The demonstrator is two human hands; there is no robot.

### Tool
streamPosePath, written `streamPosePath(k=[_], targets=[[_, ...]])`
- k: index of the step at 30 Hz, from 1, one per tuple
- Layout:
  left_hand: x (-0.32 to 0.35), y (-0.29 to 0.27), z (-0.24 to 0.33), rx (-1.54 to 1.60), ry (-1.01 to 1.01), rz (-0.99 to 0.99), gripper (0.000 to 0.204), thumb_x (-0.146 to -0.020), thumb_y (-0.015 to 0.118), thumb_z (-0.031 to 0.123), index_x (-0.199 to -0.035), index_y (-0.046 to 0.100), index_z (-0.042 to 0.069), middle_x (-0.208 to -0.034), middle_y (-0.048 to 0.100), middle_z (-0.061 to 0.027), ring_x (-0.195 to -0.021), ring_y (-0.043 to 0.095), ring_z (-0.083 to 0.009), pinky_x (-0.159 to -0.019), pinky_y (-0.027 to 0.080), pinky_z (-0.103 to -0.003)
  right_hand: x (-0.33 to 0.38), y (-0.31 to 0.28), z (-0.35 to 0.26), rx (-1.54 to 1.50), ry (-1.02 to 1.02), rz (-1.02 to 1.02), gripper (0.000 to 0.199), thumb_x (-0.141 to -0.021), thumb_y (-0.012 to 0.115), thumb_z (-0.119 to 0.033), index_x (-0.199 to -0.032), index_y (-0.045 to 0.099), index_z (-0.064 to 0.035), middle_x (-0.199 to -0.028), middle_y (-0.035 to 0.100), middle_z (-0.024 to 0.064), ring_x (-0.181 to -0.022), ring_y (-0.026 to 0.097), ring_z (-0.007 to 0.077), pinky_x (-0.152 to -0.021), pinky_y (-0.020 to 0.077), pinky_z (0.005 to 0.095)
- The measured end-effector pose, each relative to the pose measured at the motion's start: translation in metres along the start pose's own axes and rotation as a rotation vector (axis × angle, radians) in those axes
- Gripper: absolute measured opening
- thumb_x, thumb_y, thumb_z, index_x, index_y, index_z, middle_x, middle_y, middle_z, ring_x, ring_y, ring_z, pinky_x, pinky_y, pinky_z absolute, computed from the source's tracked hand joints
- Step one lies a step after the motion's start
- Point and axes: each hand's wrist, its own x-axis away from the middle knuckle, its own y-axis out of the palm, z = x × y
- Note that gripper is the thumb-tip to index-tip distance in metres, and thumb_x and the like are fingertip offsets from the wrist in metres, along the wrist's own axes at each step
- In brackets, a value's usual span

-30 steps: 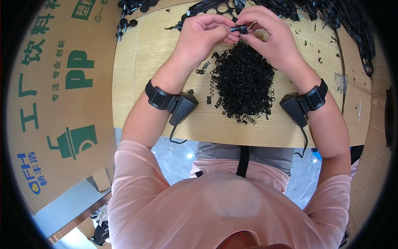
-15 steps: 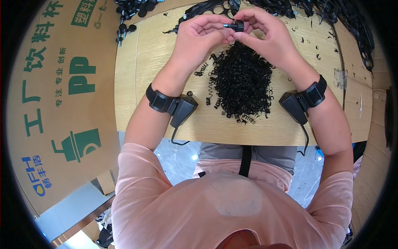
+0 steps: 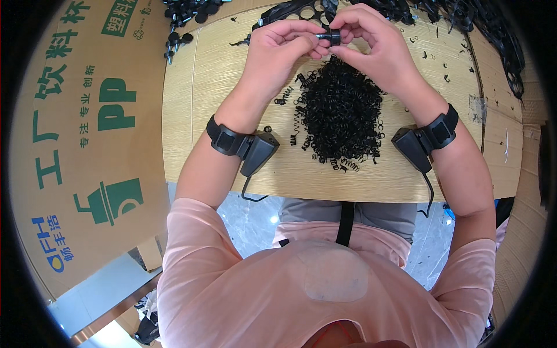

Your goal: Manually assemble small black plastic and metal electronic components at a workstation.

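Observation:
Above the far end of a pile of black curls, I hold a screw with a black round head (image 3: 335, 38) between both hands. My left hand (image 3: 274, 57) is closed, its thumb and fingertips pinching the metal shank end, which is mostly covered by the thumb. My right hand (image 3: 378, 47) grips the black head from the other side with bent fingers and thumb. Close below the hands lies the pile of black curled shavings and small rings (image 3: 341, 113); some loose springy curls lie along its edges.
More black-headed screws (image 3: 194, 10) lie at the far left of the wooden table (image 3: 226, 180). Black sheet-like scraps with round holes (image 3: 307, 13) and a heap of black strips (image 3: 464, 17) are along the far edge. A large printed cardboard box (image 3: 116, 168) stands at left.
My left thumb and fingertips have closed farther over the screw's metal shank, hiding more of it. The right hand still holds the head, and the pile looks unchanged.

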Motion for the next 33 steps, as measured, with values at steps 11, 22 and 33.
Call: streamPosePath(k=[11, 22, 33], targets=[[-0.001, -0.002, -0.002, 0.041, -0.002, -0.006, 0.019, -0.084, 0.054, -0.003, -0.101, 0.062, -0.007, -0.086, 0.067, -0.0177, -0.076, 0.066, -0.0209, -0.074, 0.055, -0.030, 0.004, 0.005, 0.028, -0.019, -0.130, -0.034, 0.032, -0.080, 0.068, -0.002, -0.110, 0.058, -0.0034, -0.103, 0.059, 0.0036, -0.092, 0.059, 0.0131, -0.086, 0.0488, 0.0268], [-0.002, -0.005, -0.005, -0.021, -0.015, -0.023, 0.020, -0.084, 0.053, -0.005, -0.102, 0.061, -0.007, -0.085, 0.067, -0.0159, -0.076, 0.066, -0.0189, -0.074, 0.055, -0.029, 0.001, 0.002, 0.000, -0.046, 0.060, -0.065, 0.026, -0.075, 0.069, -0.001, -0.099, 0.059, -0.0036, -0.091, 0.057, 0.0063, -0.082, 0.057, 0.0127, -0.073, 0.0511, 0.0249], [0.001, -0.001, -0.004, -0.048, -0.062, -0.028, 0.020, -0.082, 0.053, -0.008, -0.101, 0.061, -0.006, -0.084, 0.066, -0.0131, -0.077, 0.066, -0.0169, -0.075, 0.057, -0.029, 0.003, 0.001, 0.002, -0.034, -0.023, -0.062, 0.024, -0.074, 0.066, 0.000, -0.097, 0.059, -0.0042, -0.090, 0.056, 0.0069, -0.080, 0.057, 0.0146, -0.072, 0.0507, 0.0255]])
